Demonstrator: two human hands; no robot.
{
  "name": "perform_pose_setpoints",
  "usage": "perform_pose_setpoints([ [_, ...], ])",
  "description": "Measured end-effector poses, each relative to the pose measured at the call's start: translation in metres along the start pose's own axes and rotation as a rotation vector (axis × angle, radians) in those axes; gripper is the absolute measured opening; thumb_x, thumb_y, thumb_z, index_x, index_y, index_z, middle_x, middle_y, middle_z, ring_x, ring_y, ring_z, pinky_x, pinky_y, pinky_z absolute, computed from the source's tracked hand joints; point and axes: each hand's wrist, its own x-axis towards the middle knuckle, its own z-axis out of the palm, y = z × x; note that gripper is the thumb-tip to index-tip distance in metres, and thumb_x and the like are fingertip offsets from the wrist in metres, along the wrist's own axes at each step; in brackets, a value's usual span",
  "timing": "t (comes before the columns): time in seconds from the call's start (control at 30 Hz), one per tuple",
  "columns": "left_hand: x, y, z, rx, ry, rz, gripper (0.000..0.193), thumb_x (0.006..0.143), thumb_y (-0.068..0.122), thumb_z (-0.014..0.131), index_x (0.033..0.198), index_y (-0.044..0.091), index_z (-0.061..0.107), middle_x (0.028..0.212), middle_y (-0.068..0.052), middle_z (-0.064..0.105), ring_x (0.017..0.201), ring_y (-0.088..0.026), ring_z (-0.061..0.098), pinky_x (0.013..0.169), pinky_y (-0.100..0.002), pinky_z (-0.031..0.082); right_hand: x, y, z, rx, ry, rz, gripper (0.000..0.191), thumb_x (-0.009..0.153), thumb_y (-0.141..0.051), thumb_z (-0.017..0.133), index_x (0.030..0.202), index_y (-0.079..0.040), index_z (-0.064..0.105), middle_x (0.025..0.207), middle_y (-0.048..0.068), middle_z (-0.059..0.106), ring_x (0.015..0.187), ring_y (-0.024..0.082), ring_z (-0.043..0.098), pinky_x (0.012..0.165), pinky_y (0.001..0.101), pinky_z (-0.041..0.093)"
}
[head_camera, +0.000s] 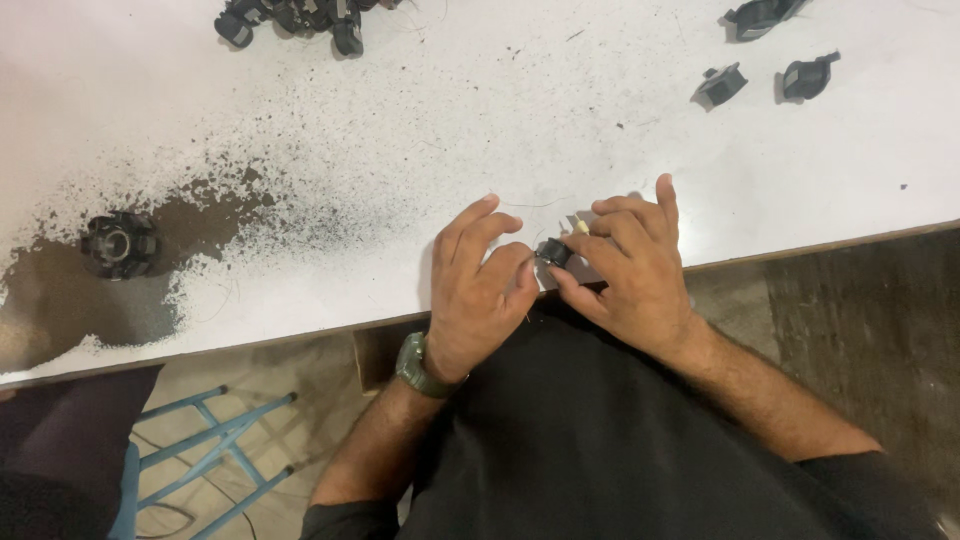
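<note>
Black and small, a plastic part (555, 252) sits pinched between both hands at the near edge of the white surface (420, 130), and every place below is told from that part. Just to one side of it, the left hand (480, 285) lies palm down with its wrist bent back toward the body, its fingers (470, 225) curled forward over the surface and its thumb pressed against the part. On that wrist, nearer the body than the part, is a dark green watch (415, 365). On the other side, the right hand (635, 270) is closed on the part, thumb beneath and forefinger folded over the top, with the other fingers raised and bent; a pale tip of something (582, 227) shows just beyond the part by that forefinger, too small to tell what it is. Both forearms run back from the part to a dark lap. Far off to the left-hand side of the part, a round black piece (118, 243) rests on a patch of dark dust (200, 215). Well beyond the part, loose black pieces (765, 75) lie toward the right-hand side and a heap of black pieces (295, 18) toward the left-hand side
</note>
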Motion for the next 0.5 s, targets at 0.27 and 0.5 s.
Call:
perform_pose_setpoints([
  [0.27,0.007,0.002,-0.006,0.045,-0.049,0.156,0.013,0.083,0.007,0.077,0.091,0.011,0.067,0.123,-0.006,0.061,0.134,-0.029,0.053,0.104,-0.047,0.046,-0.001,0.002,0.002,0.004,-0.007,-0.018,0.033,0.081,-0.025,0.09,0.106,-0.008,0.075,0.107,0.008,0.059,0.125,0.029,0.053,0.127,0.064,0.014],
  [0.5,0.016,0.011,-0.009,-0.191,-0.059,-0.218,0.016,0.083,0.007,0.074,0.095,0.008,0.064,0.108,-0.004,0.064,0.093,-0.024,0.063,0.08,-0.038,0.052,0.003,0.001,0.0,0.007,0.001,-0.045,0.035,0.079,-0.022,0.09,0.107,-0.008,0.075,0.108,0.007,0.061,0.124,0.03,0.054,0.128,0.0616,0.014],
])
